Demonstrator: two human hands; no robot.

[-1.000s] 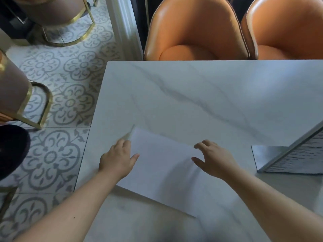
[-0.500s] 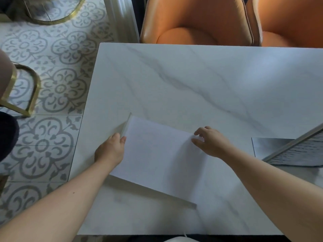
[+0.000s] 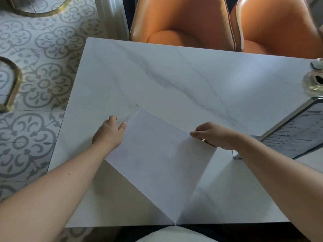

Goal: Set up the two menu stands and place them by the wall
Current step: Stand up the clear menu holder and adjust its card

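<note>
A menu stand [image 3: 157, 159] shows its blank white back, tilted up off the white marble table [image 3: 174, 75]; its clear acrylic foot [image 3: 132, 111] sticks out at the far left corner. My left hand [image 3: 110, 133] grips the stand's left edge near that foot. My right hand [image 3: 213, 135] pinches its right edge, fingers curled under it. A second menu stand [image 3: 297, 135], with printed text on its slanted face, stands upright at the table's right side, just beyond my right forearm.
Two orange leather chairs [image 3: 183, 23] are tucked in at the table's far side. A glass dish [image 3: 314, 82] and a small white object [image 3: 317, 64] sit at the right edge. Patterned floor tiles [image 3: 43, 81] and gold chair frames [image 3: 10, 88] lie to the left.
Both hands have closed on the white stand's edges and lifted its near side off the table, turning it towards me. The view has shifted, revealing the dish at right.
</note>
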